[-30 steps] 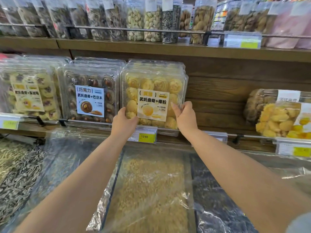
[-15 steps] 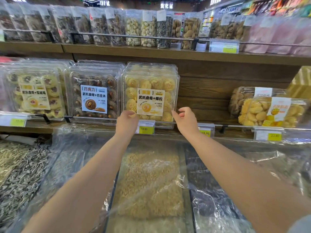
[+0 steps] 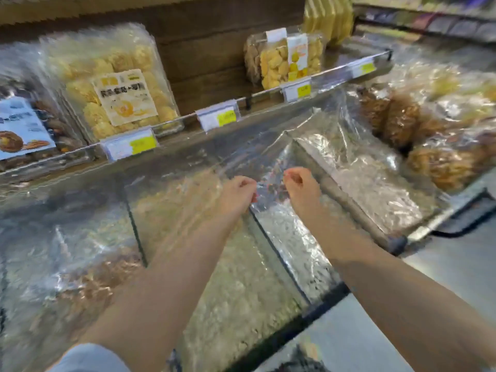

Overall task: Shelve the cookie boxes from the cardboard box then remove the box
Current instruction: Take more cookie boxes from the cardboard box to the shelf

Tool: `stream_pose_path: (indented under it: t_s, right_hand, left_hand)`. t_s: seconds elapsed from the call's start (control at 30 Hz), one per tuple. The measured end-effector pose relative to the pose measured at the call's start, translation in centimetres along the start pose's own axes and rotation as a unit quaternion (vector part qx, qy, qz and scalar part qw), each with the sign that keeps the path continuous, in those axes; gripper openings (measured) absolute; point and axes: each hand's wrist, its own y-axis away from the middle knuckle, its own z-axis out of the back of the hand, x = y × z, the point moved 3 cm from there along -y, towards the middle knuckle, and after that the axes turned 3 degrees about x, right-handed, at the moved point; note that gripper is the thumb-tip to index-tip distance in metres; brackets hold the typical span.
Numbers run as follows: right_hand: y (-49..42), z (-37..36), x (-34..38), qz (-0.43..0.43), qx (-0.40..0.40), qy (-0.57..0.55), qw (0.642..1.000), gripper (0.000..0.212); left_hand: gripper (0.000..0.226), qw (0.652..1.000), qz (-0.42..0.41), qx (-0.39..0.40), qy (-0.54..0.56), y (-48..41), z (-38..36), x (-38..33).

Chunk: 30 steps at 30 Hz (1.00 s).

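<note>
**Both hands empty over the film-covered bins**

The fingers of the left hand [image 3: 239, 191] and right hand [image 3: 296, 183] are loosely curled and hold nothing. The hands hover near each other above the clear plastic film [image 3: 268, 154] that covers the bulk bins [image 3: 241, 277]. On the wooden shelf [image 3: 185, 103] behind, the yellow cookie box [image 3: 115, 84] stands upright just beside a chocolate cookie box [image 3: 24, 127], with price tags [image 3: 131, 146] in front. The view is blurred.

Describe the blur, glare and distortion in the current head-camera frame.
Head view: motion blur smears the whole frame, so the label on the yellow cookie box is unreadable; head view: light glares off the plastic film over the bins, masking their contents; head view: the wide lens tilts and bends the shelf rail; the left hand and right hand are soft-edged.
</note>
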Motion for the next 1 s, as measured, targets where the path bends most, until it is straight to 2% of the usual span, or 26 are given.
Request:
stream_pose_path:
  t_s: [0.1, 0.17, 0.37, 0.43, 0.63, 0.8, 1.0]
  right_hand:
    - [5.3, 6.4, -5.4, -0.056, -0.061, -0.021, 0.996, 0.013]
    - [9.1, 10.8, -8.6, -0.103, -0.113, -0.037, 0.988, 0.008]
    - [21.8, 23.8, -18.0, -0.232, -0.246, -0.074, 0.938, 0.004]
    - [25.1, 26.8, -20.4, -0.264, -0.271, -0.094, 0.921, 0.004]
    - [39.2, 39.3, -27.5, -0.355, -0.359, -0.144, 0.851, 0.007]
    - [48.5, 47.8, -31.1, -0.393, -0.414, -0.139, 0.809, 0.006]
    - [55.4, 55.1, -33.8, -0.414, -0.47, -0.161, 0.763, 0.009]
  left_hand:
    - [0.025, 0.996, -0.01, 0.083, 0.007, 2.9, -7.1, 0.9]
    - [0.024, 0.986, -0.013, 0.164, 0.0, 5.3, -12.3, 1.6]
    - [0.013, 0.927, -0.025, 0.362, -0.096, 14.9, -28.6, 4.6]
    - [0.014, 0.916, -0.019, 0.383, -0.117, 17.4, -32.3, 5.6]
    - [0.015, 0.854, -0.005, 0.491, -0.171, 29.9, -47.6, 8.1]
    - [0.01, 0.811, -0.013, 0.549, -0.199, 39.3, -57.8, 9.2]
    - [0.01, 0.755, -0.006, 0.609, -0.245, 46.4, -66.1, 10.7]
